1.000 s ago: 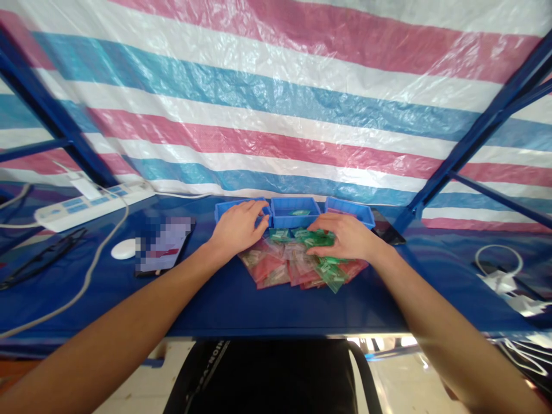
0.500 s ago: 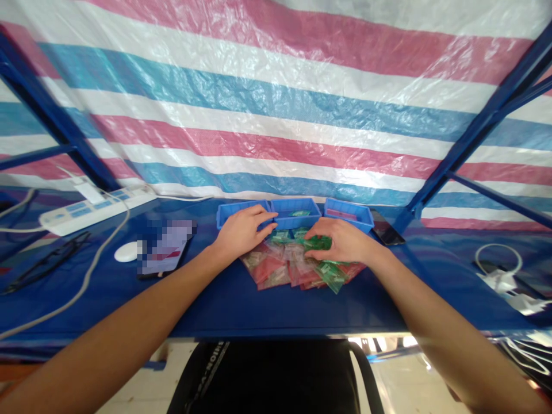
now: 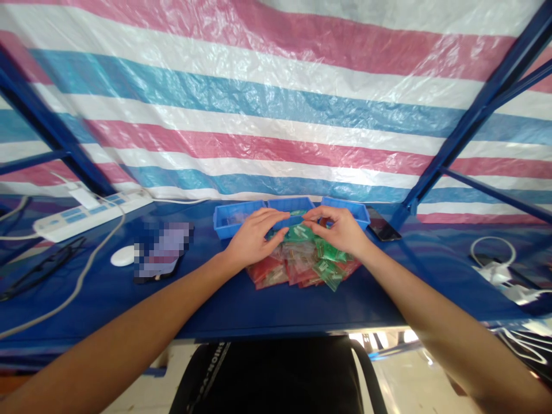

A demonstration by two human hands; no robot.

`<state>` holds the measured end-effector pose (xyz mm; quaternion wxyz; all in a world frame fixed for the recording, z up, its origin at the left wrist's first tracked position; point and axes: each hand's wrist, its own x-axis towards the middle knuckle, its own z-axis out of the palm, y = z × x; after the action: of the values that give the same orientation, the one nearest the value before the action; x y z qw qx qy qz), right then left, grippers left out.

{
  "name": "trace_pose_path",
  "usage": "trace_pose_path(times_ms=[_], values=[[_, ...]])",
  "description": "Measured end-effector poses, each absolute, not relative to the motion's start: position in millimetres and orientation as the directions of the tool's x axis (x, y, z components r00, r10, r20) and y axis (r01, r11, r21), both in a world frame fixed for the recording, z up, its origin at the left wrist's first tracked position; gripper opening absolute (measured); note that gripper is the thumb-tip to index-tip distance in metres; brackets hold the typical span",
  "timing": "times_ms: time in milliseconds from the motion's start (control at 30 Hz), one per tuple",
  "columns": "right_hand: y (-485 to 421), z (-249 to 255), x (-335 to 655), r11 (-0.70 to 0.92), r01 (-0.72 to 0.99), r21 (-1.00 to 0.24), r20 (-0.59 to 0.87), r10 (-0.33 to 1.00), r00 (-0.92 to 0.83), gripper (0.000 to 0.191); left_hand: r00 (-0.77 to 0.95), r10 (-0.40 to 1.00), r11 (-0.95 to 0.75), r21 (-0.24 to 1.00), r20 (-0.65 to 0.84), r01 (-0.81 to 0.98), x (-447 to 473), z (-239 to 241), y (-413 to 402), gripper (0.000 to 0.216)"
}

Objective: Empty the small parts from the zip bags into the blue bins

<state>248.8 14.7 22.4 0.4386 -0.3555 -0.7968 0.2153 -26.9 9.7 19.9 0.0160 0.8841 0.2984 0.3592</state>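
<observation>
Small green and clear/red plastic bags with little pieces inside lie in a heap, with a green bag (image 3: 330, 273) near its front edge. My right hand (image 3: 338, 230) is above the heap's back right, thumb and fingertips pinched at the top edge of a green bag (image 3: 301, 233). To its left is my left hand (image 3: 256, 237), fingers stretched out and thumb apart, beside that bag and in front of the bins. Behind the hands stand a left blue bin (image 3: 218, 225), a middle blue bin (image 3: 291, 202) and a right blue bin (image 3: 362, 219), partly hidden.
The blue table (image 3: 215, 313) carries a phone (image 3: 164, 253), a white oval object (image 3: 123, 256), glasses (image 3: 43, 264) and a power strip (image 3: 92, 215) on the left. A dark phone (image 3: 383, 225) lies right of the bins. White cables and plugs (image 3: 495, 273) sit further right.
My right hand has moved up and left from the green bags, its fingers closing to a pinch on one. My left hand has shifted slightly right, off the left bin.
</observation>
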Motion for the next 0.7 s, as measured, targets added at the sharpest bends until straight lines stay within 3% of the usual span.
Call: trace_pose_path(times_ms=[133, 267, 433, 700], values=[[17.9, 19.6, 243.5, 0.533, 0.193, -0.824, 0.483, 0.838, -0.254, 0.032, 0.539, 0.585, -0.796, 0.302, 0.607, 0.524, -18.9, 15.8, 4.9, 0.045], [17.1, 16.9, 236.5, 0.448, 0.037, -0.893, 0.426, 0.869, -0.251, 0.039, 0.43, 0.663, -0.737, 0.433, 0.612, 0.519, -15.7, 11.0, 5.2, 0.044], [16.4, 11.4, 233.2, 0.479, 0.065, -0.875, 0.434, 0.838, -0.329, 0.043, 0.389, 0.701, -0.712, 0.549, 0.598, 0.439, -13.9, 9.8, 6.4, 0.041], [8.0, 12.9, 227.9, 0.559, 0.067, -0.826, 0.488, 0.77, -0.412, 0.04, 0.436, 0.676, -0.736, 0.567, 0.594, 0.369, -11.1, 9.2, -1.4, 0.044]])
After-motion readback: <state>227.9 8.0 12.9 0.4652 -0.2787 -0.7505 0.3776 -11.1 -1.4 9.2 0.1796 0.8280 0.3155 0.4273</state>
